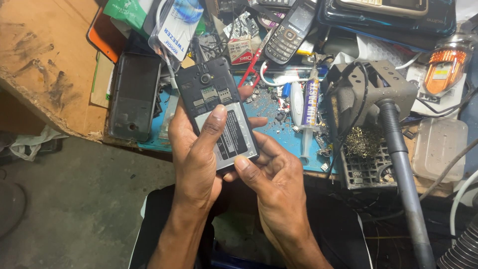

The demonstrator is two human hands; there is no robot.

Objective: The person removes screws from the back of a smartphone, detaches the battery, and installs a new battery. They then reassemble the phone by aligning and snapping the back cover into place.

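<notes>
Both hands hold a black smartphone (209, 92) with its back cover off, just in front of the workbench edge. A grey battery (234, 137) sits in its open back. My left hand (191, 149) wraps the phone from the left, thumb pressing on the battery. My right hand (271, 172) supports the lower right corner, its thumb tip at the battery's bottom edge. The camera hole and card slots show at the phone's top.
A dark phone back cover (133, 97) lies left on the bench. A keypad phone (289, 32), red tweezers (251, 65), a flux syringe (309, 107), a hot-air tool in its stand (393, 134) and a clear plastic box (438, 147) crowd the cluttered bench. Concrete floor lies lower left.
</notes>
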